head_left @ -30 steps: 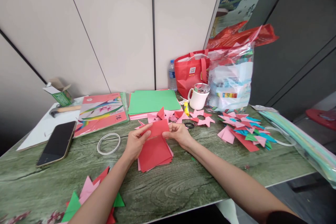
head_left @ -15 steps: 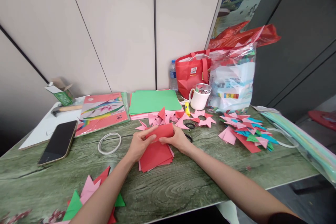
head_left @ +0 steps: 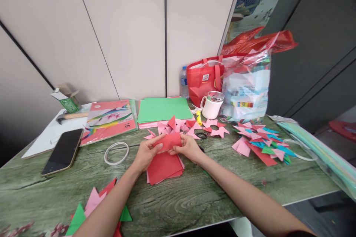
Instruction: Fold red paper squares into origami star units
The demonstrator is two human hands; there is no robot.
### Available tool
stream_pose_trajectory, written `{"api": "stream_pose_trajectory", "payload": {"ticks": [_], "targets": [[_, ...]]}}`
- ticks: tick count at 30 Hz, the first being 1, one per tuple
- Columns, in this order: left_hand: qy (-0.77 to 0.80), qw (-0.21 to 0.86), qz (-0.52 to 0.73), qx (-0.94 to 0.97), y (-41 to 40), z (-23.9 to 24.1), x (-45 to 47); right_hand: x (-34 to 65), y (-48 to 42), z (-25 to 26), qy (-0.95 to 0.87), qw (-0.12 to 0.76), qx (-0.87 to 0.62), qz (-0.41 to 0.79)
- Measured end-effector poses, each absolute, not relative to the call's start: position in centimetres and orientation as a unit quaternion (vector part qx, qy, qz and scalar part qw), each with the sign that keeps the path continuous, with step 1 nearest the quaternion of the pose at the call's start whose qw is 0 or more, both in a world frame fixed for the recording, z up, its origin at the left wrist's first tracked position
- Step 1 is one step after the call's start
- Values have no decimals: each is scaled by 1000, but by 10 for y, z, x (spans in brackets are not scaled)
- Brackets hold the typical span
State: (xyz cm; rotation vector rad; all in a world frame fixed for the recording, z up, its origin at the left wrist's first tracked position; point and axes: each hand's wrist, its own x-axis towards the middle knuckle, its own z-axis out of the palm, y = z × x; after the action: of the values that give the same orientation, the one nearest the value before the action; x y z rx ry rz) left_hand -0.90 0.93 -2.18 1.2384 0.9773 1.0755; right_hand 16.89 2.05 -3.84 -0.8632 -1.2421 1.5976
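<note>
Between both hands is a red sheet of paper (head_left: 170,141), folded over into a strip. My left hand (head_left: 147,152) grips its left end, thumb on the near face. The right end is pinched by my right hand (head_left: 189,147), thumb also in front. Just below the held paper, a stack of red and pink paper squares (head_left: 164,168) lies on the table. Folded pink and red paper pieces (head_left: 178,126) sit right behind the hands. A ring of folded pink and red paper (head_left: 215,129) lies to their right.
A white ring (head_left: 116,153) and a phone (head_left: 63,152) lie left. Green paper sheets (head_left: 164,109), a glue stick (head_left: 198,117) and a white mug (head_left: 212,106) stand behind. Colourful folded pieces (head_left: 264,139) lie right; more green and pink points (head_left: 93,200) are partly under my left forearm.
The red paper in my hands has become a narrower strip, its lower part folded up. My right hand has shifted slightly at its end, and the view has tilted a little.
</note>
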Motion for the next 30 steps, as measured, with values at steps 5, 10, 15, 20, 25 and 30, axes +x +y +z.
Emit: {"api": "stream_pose_trajectory", "payload": {"ticks": [5,10,15,20,25,30], "targets": [[381,609,486,499,11,-19,-10,177,28,-31,-516,431,-314,671],[386,548,550,497,15,-21,-10,190,38,-33,-498,492,-365,614],[471,405,566,542,15,-18,-11,182,27,-29,-481,478,-337,653],[438,379,475,663,4,-14,-3,164,12,-25,-447,483,-296,692],[366,469,444,670,-3,-15,3,159,9,-28,-450,527,-284,663],[311,539,490,611,-2,-20,4,159,11,-28,-438,541,-297,654]]}}
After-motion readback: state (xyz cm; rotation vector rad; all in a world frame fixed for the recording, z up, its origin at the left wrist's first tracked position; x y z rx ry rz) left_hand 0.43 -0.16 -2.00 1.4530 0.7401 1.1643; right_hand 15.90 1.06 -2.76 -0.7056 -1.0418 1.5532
